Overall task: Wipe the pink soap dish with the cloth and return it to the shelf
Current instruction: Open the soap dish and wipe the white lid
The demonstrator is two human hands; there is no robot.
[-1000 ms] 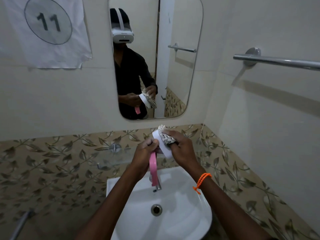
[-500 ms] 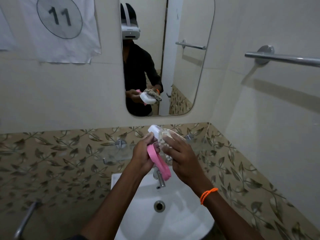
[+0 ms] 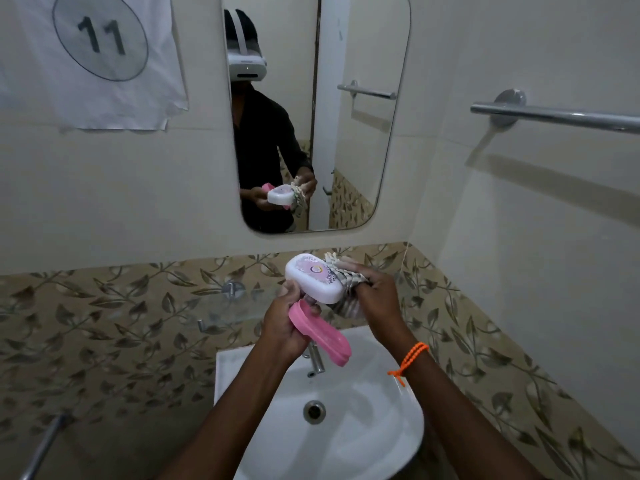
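Soap dish (image 3: 313,284) between hands, cloth (image 3: 341,277) apparently pressed

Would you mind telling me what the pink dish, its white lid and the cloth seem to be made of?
The pink dish looks like moulded plastic: smooth, uniform colour, soft sheen. The white lid seems glossy plastic too, with rounded edges and a printed pattern. The cloth in the right hand looks like woven fabric, striped and crumpled in soft folds; the fibre can't be told.

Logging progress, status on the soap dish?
Left hand holds pink soap dish, lid open. Right hand presses cloth on white lid. Over sink; nothing blocking.
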